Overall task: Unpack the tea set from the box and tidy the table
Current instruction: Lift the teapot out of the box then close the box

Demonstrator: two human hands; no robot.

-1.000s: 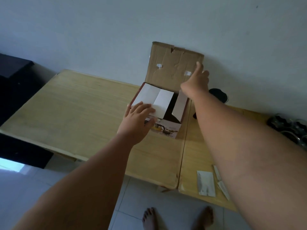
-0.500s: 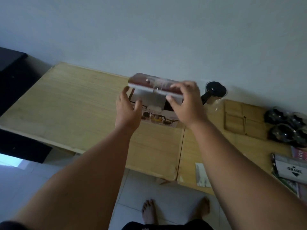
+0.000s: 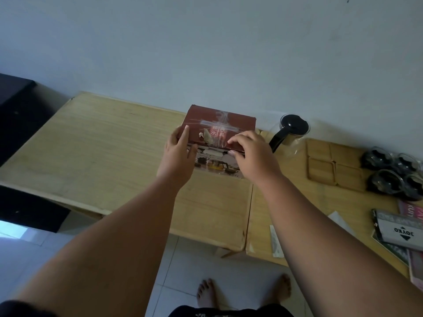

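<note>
The tea set box stands at the back of the wooden table, near the wall. Its dark red lid with white characters is folded down over the top. My left hand grips the box's left side, fingers up against the lid's edge. My right hand holds the lid's front right edge with curled fingers. The printed front face of the box shows between my hands. What is inside the box is hidden.
A glass teapot with a black lid and handle stands right of the box. Further right lie a wooden compartment tray, several glass cups and a stack of packets and booklets. Paper slips lie at the front edge.
A second ago the lid stood upright with the white inner flaps showing. My right hand has swung it down, and now it lies shut. My left hand moved off the flaps to the box's side.
</note>
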